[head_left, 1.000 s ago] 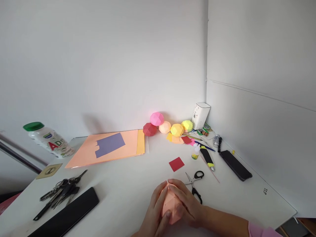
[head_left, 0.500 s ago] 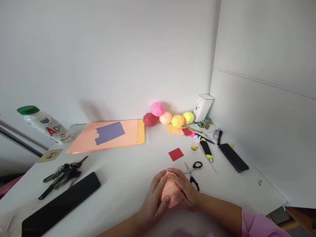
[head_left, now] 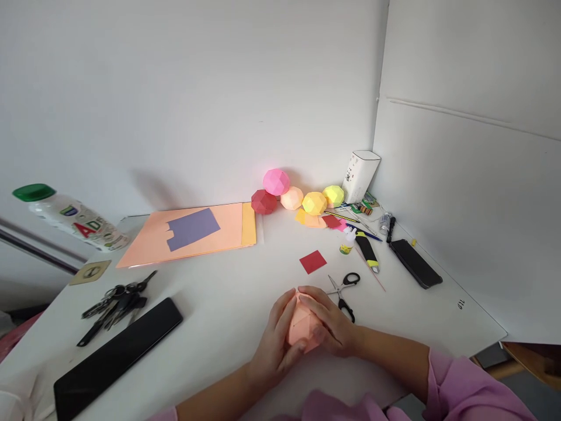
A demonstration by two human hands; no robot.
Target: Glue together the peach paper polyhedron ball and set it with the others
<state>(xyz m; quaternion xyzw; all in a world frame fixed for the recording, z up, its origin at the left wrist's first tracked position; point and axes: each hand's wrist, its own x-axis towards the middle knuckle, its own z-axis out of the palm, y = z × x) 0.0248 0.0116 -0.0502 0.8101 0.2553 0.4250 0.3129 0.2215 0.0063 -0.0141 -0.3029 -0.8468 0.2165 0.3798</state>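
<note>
Peach faceted ball [head_left: 302, 328] cupped between both hands, low over the near part of the white surface [head_left: 228, 321].

Left hand [head_left: 277, 336] presses its left side and right hand [head_left: 336, 323] its right, fingertips nearly meeting over the far top; both are closed on it, neither nearer, and no clear long axis shows. Whether it touches the surface, I cannot tell. Its shell looks like stiff matte paper, creased into flat, angular facets, with small dark specks at some corners. Open scissors [head_left: 338, 289], metal-bladed and black-handled, lie just beyond the right hand; a flat red paper piece [head_left: 312, 262] lies farther off. Five similar faceted balls [head_left: 314, 203] cluster by the wall [head_left: 197, 105], the pink one raised.
</note>
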